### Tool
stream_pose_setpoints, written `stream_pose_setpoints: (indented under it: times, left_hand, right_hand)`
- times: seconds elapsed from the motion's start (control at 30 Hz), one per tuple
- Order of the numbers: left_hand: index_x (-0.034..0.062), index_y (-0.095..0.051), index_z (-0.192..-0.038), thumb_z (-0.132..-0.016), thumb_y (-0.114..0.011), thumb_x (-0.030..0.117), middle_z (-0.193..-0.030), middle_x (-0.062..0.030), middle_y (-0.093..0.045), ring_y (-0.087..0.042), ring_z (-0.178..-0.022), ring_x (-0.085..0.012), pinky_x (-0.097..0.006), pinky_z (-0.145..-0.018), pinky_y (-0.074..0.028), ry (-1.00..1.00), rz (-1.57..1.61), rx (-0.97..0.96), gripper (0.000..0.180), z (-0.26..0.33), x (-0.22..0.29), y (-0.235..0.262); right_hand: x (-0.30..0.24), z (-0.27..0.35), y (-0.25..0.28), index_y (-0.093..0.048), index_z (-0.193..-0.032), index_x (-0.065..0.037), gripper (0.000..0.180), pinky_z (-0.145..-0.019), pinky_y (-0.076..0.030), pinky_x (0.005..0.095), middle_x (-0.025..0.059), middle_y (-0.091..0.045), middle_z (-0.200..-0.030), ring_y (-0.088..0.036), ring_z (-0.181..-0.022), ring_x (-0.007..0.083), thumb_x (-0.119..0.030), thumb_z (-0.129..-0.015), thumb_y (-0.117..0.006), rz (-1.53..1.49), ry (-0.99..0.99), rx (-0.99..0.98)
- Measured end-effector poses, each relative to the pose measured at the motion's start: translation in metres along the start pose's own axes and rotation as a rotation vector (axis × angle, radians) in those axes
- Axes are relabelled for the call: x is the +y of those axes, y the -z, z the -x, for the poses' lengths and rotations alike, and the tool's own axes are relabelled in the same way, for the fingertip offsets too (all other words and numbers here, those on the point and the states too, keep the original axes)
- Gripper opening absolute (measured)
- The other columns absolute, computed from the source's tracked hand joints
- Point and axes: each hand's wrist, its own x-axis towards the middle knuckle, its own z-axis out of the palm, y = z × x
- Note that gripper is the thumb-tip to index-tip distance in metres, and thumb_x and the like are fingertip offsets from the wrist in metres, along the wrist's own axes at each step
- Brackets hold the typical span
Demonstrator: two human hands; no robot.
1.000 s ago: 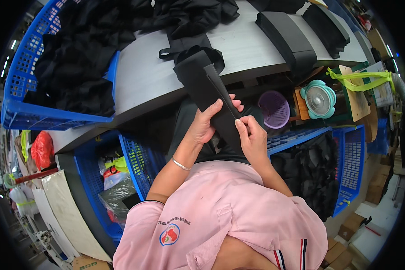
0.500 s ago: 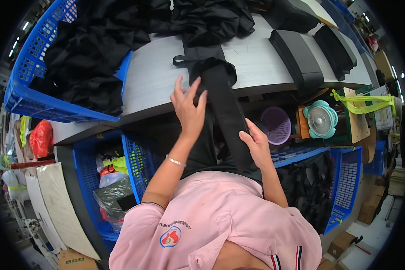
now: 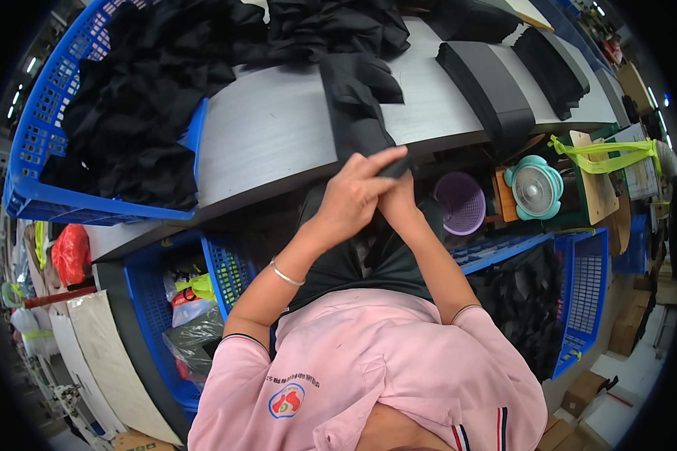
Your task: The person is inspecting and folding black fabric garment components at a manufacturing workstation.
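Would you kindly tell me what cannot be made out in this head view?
- Right hand: mostly hidden behind the left hand; its grip cannot be told.
- Black strip: its near end is covered by both hands at the table edge.
- Blue crate: the black cloth heaped in it is too dark to tell pieces apart.
- Right-side shelves: bent and tiny at the fisheye rim.

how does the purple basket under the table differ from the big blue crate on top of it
The purple basket is small and round; the blue crate is large and rectangular. The purple basket sits on the shelf below the table and looks empty from here; the blue crate rests on the tabletop, heaped with black fabric. Both are openwork plastic.
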Motion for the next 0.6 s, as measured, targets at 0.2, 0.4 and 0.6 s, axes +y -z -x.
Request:
stream_pose_setpoints:
  times: [0.2, 0.4, 0.6]
  left_hand:
    - [0.0048, -0.059, -0.136, -0.072, -0.071, -0.003, -0.15, -0.0168, -0.043, -0.053, -0.121, -0.0296, -0.038, -0.102, -0.045, 0.049, 0.152, 0.246, 0.066, 0.033, 0.032, 0.003]
    - [0.0038, -0.041, -0.147, -0.067, -0.069, 0.0, -0.157, -0.0185, -0.031, -0.027, -0.145, -0.0377, -0.046, -0.116, -0.026, 0.305, -0.016, 0.44, 0.085, 0.044, 0.04, -0.023]
    - [0.0081, -0.051, -0.142, -0.064, -0.067, -0.008, -0.144, -0.0154, -0.043, -0.048, -0.119, -0.0317, -0.037, -0.091, -0.044, 0.321, -0.016, 0.535, 0.081, 0.025, 0.045, -0.032]
  right_hand:
    - [0.015, 0.011, 0.001, -0.049, -0.138, -0.004, 0.042, -0.098, -0.051, 0.0374, 0.0118, -0.058, -0.133, -0.059, -0.118, 0.0236, -0.02, -0.1, -0.057, -1.309, -0.68, 0.028]
    - [-0.016, 0.002, 0.026, -0.041, -0.146, -0.003, 0.051, -0.103, -0.05, 0.0404, 0.0127, -0.054, -0.14, -0.057, -0.123, 0.0248, -0.022, -0.101, -0.056, -1.277, -0.802, 0.145]
    - [-0.027, 0.007, 0.036, -0.047, -0.142, -0.002, 0.049, -0.097, -0.054, 0.0375, 0.011, -0.059, -0.132, -0.062, -0.115, 0.0226, -0.024, -0.099, -0.06, -1.338, -0.575, 0.09]
